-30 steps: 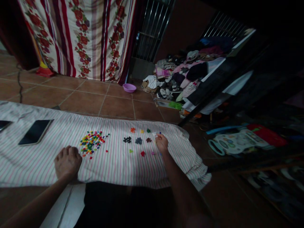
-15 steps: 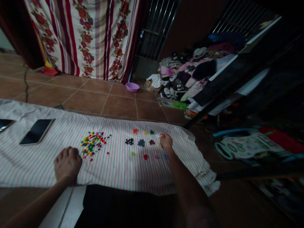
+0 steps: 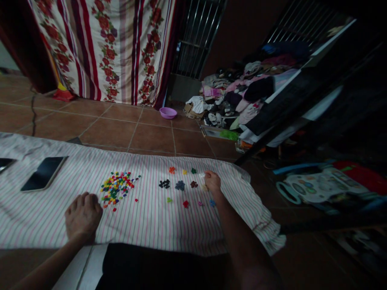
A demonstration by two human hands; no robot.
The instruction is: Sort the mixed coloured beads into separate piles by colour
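Observation:
On a striped cloth (image 3: 142, 225), a mixed pile of small coloured pieces (image 3: 117, 187) lies left of centre. My left hand (image 3: 84, 213) rests on the cloth beside the pile, fingers curled; what is under them, if anything, is hidden. Further right are small single-colour groups: orange (image 3: 172, 170), black (image 3: 164, 184), grey (image 3: 180, 185), brown (image 3: 194, 184), red (image 3: 185, 204), blue (image 3: 212, 203) and several others. My right hand (image 3: 212, 181) has its fingers pinched at the white pieces (image 3: 202, 175), above beige ones; anything between the fingertips is too small to make out.
A phone (image 3: 44, 174) lies on the cloth at the left, with another dark device (image 3: 5, 164) at the edge. Beyond are a tiled floor, a purple basin (image 3: 168, 113) and a heap of clothes (image 3: 236, 88). A colourful toy panel (image 3: 323, 185) stands at the right.
The view has tilted slightly, so the cloth sits a little lower. My right hand stays by the white pieces, with its fingers still pinched; my left hand remains beside the pile.

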